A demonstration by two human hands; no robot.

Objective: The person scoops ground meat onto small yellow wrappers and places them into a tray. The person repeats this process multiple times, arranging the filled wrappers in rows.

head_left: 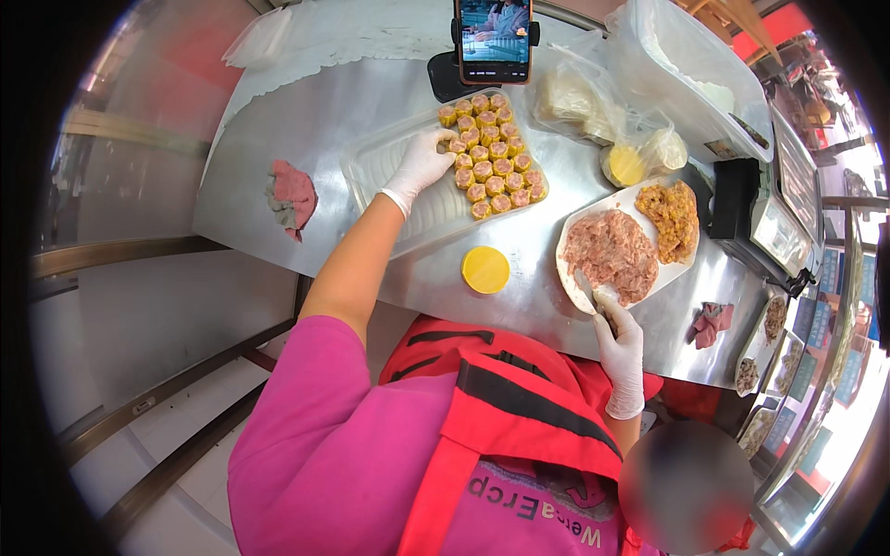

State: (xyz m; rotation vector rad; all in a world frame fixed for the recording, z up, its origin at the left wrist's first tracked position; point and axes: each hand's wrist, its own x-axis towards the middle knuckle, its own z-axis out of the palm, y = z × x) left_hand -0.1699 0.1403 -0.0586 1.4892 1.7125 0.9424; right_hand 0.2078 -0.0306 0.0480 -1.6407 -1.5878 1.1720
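Note:
My left hand [425, 169], in a white glove, reaches over a clear plastic tray [385, 176]. Its fingertips close on a shumai dumpling [455, 146] at the left side of the rows. Several yellow-wrapped shumai with pink meat tops [491, 156] fill the tray's right part. Lower right, my gloved right hand [619, 347] grips a thin spatula [586, 285], its blade at the edge of the pink minced meat [612, 255]. That meat shares a white platter [579, 295] with a yellowish chunky filling [669, 221]. A stack of round yellow wrappers [486, 270] lies between my hands.
A phone on a stand [494, 42] is behind the tray. Bagged wrappers [626, 162], a large translucent bin [691, 83] and a scale [774, 222] stand on the right. Pink cloths lie at the left [294, 197] and right [711, 324] of the metal table [408, 287].

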